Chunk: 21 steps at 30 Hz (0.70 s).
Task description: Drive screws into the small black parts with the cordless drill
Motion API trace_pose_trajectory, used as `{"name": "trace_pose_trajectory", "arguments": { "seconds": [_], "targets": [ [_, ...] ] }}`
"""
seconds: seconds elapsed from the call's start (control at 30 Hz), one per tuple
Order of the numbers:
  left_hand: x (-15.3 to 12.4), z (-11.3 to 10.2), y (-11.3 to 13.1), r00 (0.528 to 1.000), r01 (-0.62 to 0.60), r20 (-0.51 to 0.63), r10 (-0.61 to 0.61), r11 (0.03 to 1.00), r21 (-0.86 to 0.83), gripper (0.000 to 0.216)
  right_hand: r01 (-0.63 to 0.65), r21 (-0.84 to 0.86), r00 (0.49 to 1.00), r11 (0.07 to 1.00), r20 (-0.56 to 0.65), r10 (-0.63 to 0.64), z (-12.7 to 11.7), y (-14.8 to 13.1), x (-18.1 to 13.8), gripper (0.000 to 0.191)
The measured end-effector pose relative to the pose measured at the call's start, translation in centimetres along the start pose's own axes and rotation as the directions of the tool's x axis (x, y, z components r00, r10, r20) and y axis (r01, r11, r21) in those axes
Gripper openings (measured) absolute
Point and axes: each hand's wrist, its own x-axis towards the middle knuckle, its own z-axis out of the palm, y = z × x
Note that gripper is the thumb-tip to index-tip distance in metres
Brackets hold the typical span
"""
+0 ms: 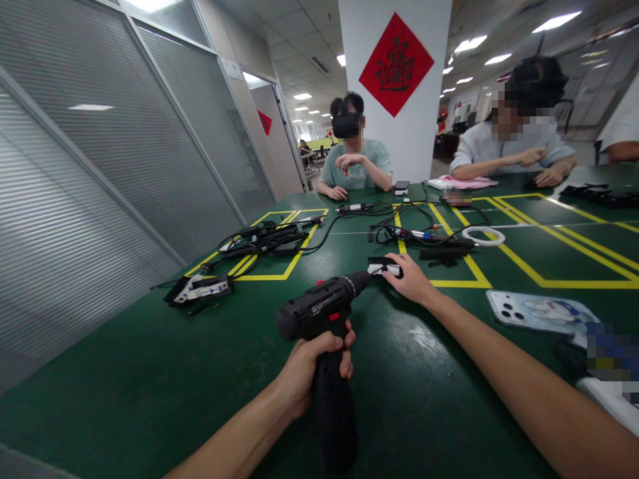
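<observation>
**A:** Left hand (314, 362) is wrapped tight round the handle of the drill (319, 309), nose pointing away and off to the right.

**B:** And where's the part?

**A:** The little black-and-white part (384, 268) sits right at the nose, long side crosswise to it. Right hand (412, 279) pinches it down on the bench (150, 372), well in from the near edge, so that hand's closer.

Office-floor workshop: glazed partitions (124, 153) left of left hand (312, 362); tape-marked green worktable (200, 372) under both; seated co-workers (355, 166) beyond right hand (412, 279).
</observation>
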Motion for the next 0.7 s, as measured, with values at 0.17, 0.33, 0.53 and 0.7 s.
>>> {"name": "trace_pose_trajectory", "arguments": {
  "seconds": [0.17, 0.33, 0.53, 0.7],
  "targets": [
    [0.04, -0.05, -0.01, 1.0, 0.003, -0.006, -0.003, 1.0, -0.006, 0.022, -0.005, 0.001, 1.0, 1.0, 0.002, 0.005, -0.06, -0.14, 0.01, 0.04],
    [0.0, -0.16, -0.03, 1.0, 0.007, -0.011, -0.007, 1.0, -0.002, 0.023, -0.004, 0.005, 1.0, 1.0, 0.002, 0.004, -0.09, -0.17, 0.0, 0.039],
    [0.08, -0.05, 0.0, 1.0, 0.003, -0.006, -0.003, 1.0, -0.001, 0.02, 0.0, 0.018, 1.0, 1.0, -0.005, 0.0, -0.09, -0.24, 0.0, 0.038],
    [0.02, 0.01, 0.02, 1.0, -0.004, -0.005, 0.004, 1.0, 0.003, 0.022, -0.007, 0.01, 1.0, 1.0, -0.004, 0.007, -0.1, -0.25, -0.02, 0.039]
  ]
}}
